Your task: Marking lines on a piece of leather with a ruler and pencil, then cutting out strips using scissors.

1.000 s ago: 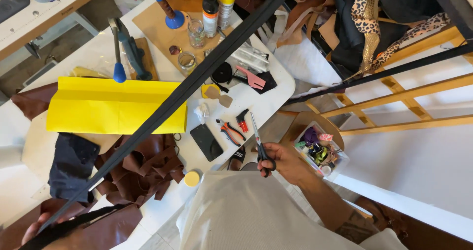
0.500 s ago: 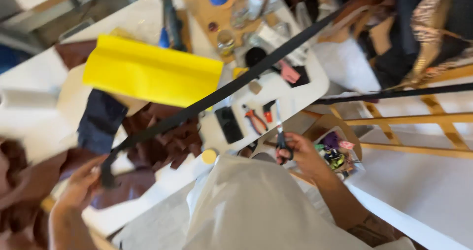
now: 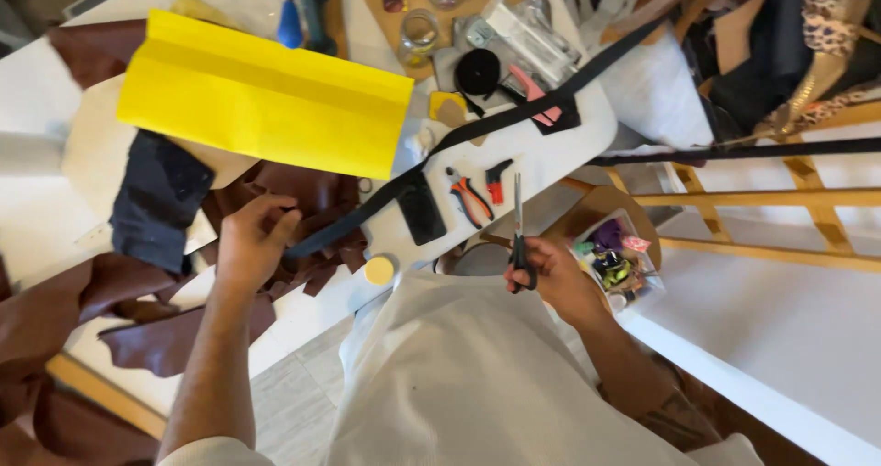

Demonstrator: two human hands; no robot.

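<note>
While the left hand (image 3: pixel 250 243) pinches the end of a long black strap (image 3: pixel 477 128), the strap stretches up and across the white counter (image 3: pixel 560 158) toward the far right. The right hand (image 3: pixel 549 271) is closed tight around the black handles of a pair of silver scissors (image 3: pixel 518 232), blades pointing up. Nearby lie a big folded yellow sheet (image 3: pixel 266 94), brown leather scraps (image 3: pixel 303 200), a flat black phone (image 3: pixel 421 213) and small orange pliers (image 3: pixel 468 195).
</note>
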